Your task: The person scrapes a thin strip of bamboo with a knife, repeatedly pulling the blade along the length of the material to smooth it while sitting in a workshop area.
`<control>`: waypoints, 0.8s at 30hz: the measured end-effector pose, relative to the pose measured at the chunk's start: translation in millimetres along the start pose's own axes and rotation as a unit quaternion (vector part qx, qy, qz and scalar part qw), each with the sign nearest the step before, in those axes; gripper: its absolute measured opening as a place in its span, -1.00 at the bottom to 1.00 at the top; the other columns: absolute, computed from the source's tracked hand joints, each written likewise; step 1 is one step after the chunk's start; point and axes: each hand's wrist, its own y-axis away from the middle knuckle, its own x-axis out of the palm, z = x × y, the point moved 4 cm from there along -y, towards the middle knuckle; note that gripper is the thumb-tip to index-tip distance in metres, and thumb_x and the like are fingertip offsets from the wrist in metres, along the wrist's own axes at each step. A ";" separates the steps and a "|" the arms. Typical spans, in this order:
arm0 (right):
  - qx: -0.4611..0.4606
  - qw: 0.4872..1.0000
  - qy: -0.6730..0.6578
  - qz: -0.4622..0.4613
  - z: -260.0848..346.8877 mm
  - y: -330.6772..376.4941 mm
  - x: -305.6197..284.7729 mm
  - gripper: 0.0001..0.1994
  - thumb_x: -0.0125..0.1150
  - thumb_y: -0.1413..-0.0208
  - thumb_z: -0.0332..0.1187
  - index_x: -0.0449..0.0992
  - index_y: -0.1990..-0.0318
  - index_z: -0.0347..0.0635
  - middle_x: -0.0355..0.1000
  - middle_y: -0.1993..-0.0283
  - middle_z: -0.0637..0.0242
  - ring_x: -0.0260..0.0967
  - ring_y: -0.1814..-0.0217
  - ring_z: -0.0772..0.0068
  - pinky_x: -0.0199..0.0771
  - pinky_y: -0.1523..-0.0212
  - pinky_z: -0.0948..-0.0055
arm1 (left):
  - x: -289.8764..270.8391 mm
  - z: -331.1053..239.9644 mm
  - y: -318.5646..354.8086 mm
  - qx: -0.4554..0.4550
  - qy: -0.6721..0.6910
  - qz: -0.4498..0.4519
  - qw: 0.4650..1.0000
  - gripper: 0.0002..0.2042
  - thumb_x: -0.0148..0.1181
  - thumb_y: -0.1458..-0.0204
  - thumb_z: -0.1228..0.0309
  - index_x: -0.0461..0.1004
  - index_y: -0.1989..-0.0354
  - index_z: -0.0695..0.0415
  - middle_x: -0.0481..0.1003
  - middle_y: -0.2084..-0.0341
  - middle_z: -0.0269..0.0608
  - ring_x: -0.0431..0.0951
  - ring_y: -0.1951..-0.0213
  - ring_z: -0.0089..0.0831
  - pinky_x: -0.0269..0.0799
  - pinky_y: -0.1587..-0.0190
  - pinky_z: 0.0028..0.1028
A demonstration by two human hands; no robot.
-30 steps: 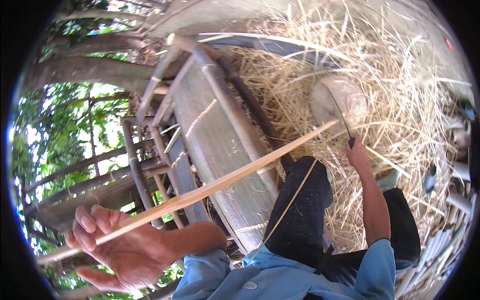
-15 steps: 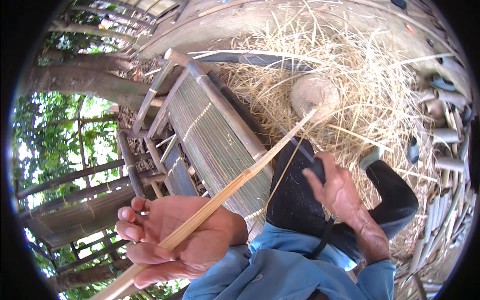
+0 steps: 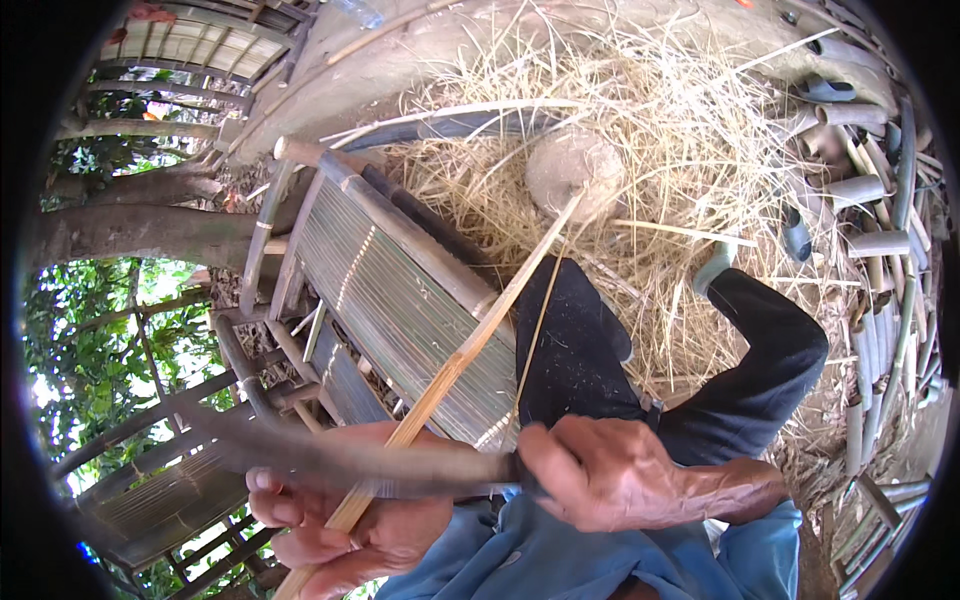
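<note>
My left hand (image 3: 350, 525) grips a long pale bamboo strip (image 3: 470, 345) near its lower end; the strip runs up and right toward a round wood block (image 3: 572, 170) lying in the shavings. My right hand (image 3: 620, 475) is closed on the handle of a big knife. The knife's dark blade (image 3: 340, 455) points left, blurred, and crosses the strip just above my left fingers. A thin sliver (image 3: 535, 330) hangs beside the strip. My legs in dark trousers (image 3: 640, 360) stretch out below the strip.
A slatted bamboo bench (image 3: 400, 290) stands at left under me. Straw-like bamboo shavings (image 3: 680, 150) cover the ground ahead. Several cut bamboo tubes (image 3: 860, 190) lie along the right edge. Tree trunks and foliage (image 3: 100, 350) lie at left.
My right hand came back from the far end of the strip, empty half a second ago, and now holds the knife across the strip. My left hand stayed on the strip.
</note>
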 end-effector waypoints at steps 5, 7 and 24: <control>0.108 0.994 -0.020 0.000 -28.3 -9.8 15.6 -0.56 0.35 0.00 -0.35 0.33 0.00 -0.28 0.35 0.47 0.14 0.49 0.57 0.09 0.49 0.63 0.21 | -3.7 -2.5 -19.3 0.004 -0.074 0.031 0.997 -0.62 -0.15 -0.40 0.04 0.33 0.44 -0.05 0.32 0.57 -0.51 0.39 0.21 -0.42 0.24 0.01 -0.22; 0.054 0.998 -0.006 0.017 -15.8 -4.1 2.8 -0.57 0.31 -0.03 -0.37 0.31 -0.03 -0.27 0.33 0.49 0.17 0.50 0.57 0.09 0.50 0.63 0.23 | -10.9 2.7 -16.8 0.027 -0.048 0.057 0.997 -0.65 -0.15 -0.39 0.03 0.29 0.38 -0.04 0.32 0.54 -0.49 0.39 0.21 -0.41 0.22 0.00 -0.21; 0.457 0.882 0.110 0.011 -361.2 65.6 116.9 -0.68 0.09 -0.33 -0.20 0.23 -0.01 -0.21 0.53 0.47 -0.13 0.52 0.45 -0.27 0.57 0.41 -0.11 | -12.2 30.2 -27.1 -0.186 0.123 0.132 0.966 -0.62 -0.02 -0.27 0.05 0.25 0.53 0.02 0.20 0.62 -0.39 0.09 0.70 -0.55 0.00 0.56 -0.52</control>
